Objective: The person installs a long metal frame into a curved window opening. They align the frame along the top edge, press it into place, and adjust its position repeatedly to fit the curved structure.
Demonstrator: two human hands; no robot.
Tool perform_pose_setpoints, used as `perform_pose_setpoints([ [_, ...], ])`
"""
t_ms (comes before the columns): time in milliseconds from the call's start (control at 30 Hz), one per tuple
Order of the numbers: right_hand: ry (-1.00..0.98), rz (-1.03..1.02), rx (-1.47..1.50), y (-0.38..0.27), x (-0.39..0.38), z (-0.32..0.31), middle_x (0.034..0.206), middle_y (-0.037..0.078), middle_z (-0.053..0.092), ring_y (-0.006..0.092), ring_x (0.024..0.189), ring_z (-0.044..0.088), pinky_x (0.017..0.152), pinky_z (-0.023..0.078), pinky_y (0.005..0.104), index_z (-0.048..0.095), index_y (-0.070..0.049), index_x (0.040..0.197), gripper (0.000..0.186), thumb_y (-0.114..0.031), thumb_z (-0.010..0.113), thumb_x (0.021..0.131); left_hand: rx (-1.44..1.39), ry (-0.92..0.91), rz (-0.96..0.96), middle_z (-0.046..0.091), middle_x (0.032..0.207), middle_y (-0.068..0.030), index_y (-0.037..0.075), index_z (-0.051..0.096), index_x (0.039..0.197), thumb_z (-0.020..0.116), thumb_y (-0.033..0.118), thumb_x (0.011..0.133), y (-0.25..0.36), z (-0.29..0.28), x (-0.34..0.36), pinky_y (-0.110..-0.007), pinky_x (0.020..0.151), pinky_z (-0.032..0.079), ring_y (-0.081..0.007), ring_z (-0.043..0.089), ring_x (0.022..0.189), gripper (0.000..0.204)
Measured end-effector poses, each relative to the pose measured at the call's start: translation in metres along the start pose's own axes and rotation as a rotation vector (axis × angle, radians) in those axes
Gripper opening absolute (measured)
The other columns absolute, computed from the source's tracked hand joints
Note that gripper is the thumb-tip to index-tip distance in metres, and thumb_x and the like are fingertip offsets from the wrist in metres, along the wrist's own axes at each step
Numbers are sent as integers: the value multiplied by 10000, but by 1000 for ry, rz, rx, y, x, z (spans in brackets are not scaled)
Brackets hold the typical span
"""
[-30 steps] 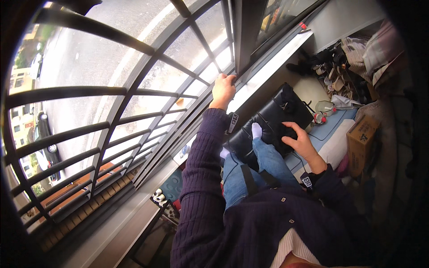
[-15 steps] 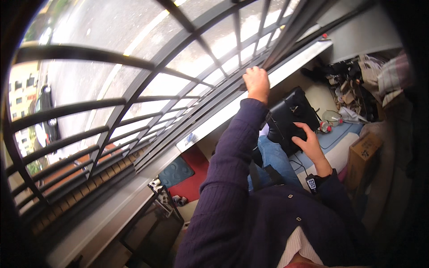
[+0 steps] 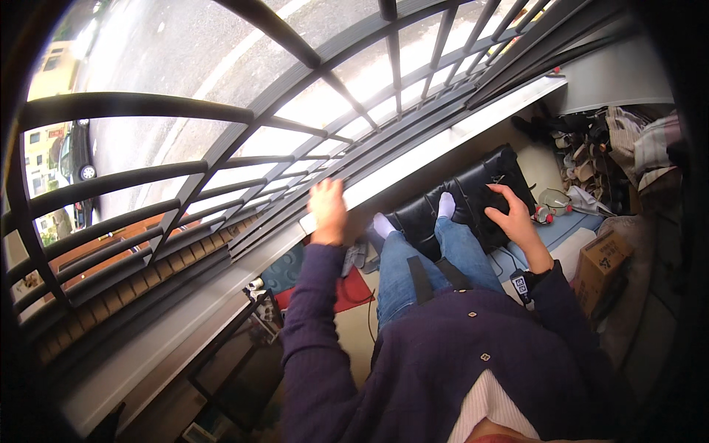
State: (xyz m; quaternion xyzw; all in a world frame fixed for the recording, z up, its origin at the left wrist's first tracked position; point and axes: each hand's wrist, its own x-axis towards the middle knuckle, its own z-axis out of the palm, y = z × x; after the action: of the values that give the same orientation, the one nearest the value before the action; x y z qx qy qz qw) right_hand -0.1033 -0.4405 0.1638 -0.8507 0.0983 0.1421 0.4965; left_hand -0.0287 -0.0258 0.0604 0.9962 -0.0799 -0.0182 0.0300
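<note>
My left hand (image 3: 327, 210), slightly blurred, is over the white sill (image 3: 436, 148) and dark window tracks (image 3: 354, 177), below the curved metal bars (image 3: 188, 193); I cannot tell whether it touches them or how its fingers are set. Lower right, my right hand (image 3: 515, 225) hangs empty with thumb and index finger apart, above the edge of a black padded seat (image 3: 473, 162). My socked feet (image 3: 445, 207) rest on that seat, toward the window. The dark sliding window frame (image 3: 517, 59) stands at the upper right.
Shoes and clothes (image 3: 591, 151) pile at the right, near plastic bottles (image 3: 550, 207), a blue mat (image 3: 561, 230) and a cardboard box (image 3: 602, 269). A red mat (image 3: 347, 295) and a dark-framed panel (image 3: 221, 369) lie low left. Parked cars (image 3: 77, 151) show outside.
My left hand has left the dark window frame and moved down and left along the sill. The view has shifted, so my legs and both feet show. My right hand stays open.
</note>
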Motion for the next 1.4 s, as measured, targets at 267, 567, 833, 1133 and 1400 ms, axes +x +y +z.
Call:
perform_pose_setpoints([
  [267,56,-169,-133,-30,10,10,1215,149,670,295,1135,644,978,489,359,600,-55,1272,462,-118,706,826,658,-576,-456,645,1100,-52,197,780,1002,575,236,953,-213,-42,-94,-373,813,552,-276,605,1099,214],
  [567,58,-63,-102,-43,10,29,1138,143,686,264,1038,675,919,515,349,609,-85,1264,461,-139,731,822,-391,20,88,637,1072,-126,140,683,1149,611,54,799,-19,-20,27,-470,852,527,-360,606,1044,368],
  [833,50,20,-111,-42,-28,27,1190,170,660,318,1122,644,954,501,367,610,-47,1250,469,-94,721,796,-497,-65,372,595,1097,-148,143,660,1190,586,80,852,175,0,164,-437,879,516,-351,577,1057,352],
  [1133,77,53,-72,-17,-23,1,1234,161,654,310,1165,627,998,477,362,604,-22,1252,464,-75,712,804,-543,-1,371,594,1120,-122,220,716,1171,578,100,866,258,41,219,-441,889,505,-330,571,1077,356],
  [1400,15,111,-75,-2,-12,-6,1237,160,653,314,1160,629,985,484,365,599,-32,1269,485,-91,721,803,-481,-140,383,574,1257,-102,281,709,1229,592,132,882,275,50,236,-459,992,437,-311,523,1188,396],
])
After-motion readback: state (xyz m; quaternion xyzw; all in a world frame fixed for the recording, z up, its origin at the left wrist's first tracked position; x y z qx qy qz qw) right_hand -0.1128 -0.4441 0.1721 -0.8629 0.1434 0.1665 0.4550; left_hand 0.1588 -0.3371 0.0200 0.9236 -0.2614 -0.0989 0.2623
